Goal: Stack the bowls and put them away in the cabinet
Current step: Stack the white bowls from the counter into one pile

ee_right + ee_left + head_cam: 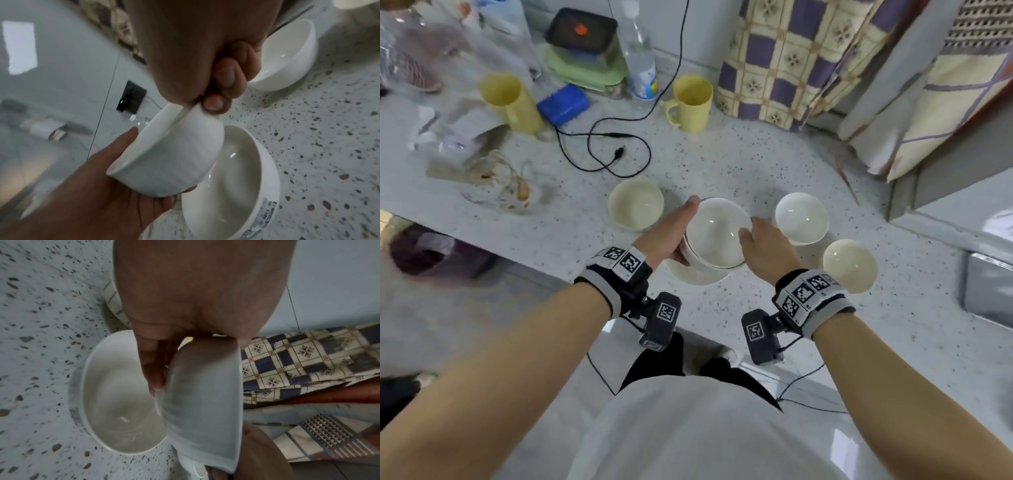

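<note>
Both hands hold one white bowl tilted just above a wider white bowl that stands on the speckled counter. My left hand grips its left side, thumb on the rim and fingers under the wall. My right hand pinches the right rim, fingers curled. The wrist views show the held bowl over the lower bowl, which has a printed band outside. Loose on the counter are a cream bowl at left, a white bowl at right and another cream bowl nearer right.
Two yellow mugs, a black cable, a water bottle and stacked boxes stand behind. A checked cloth hangs at back right. The counter's front edge runs just below my wrists.
</note>
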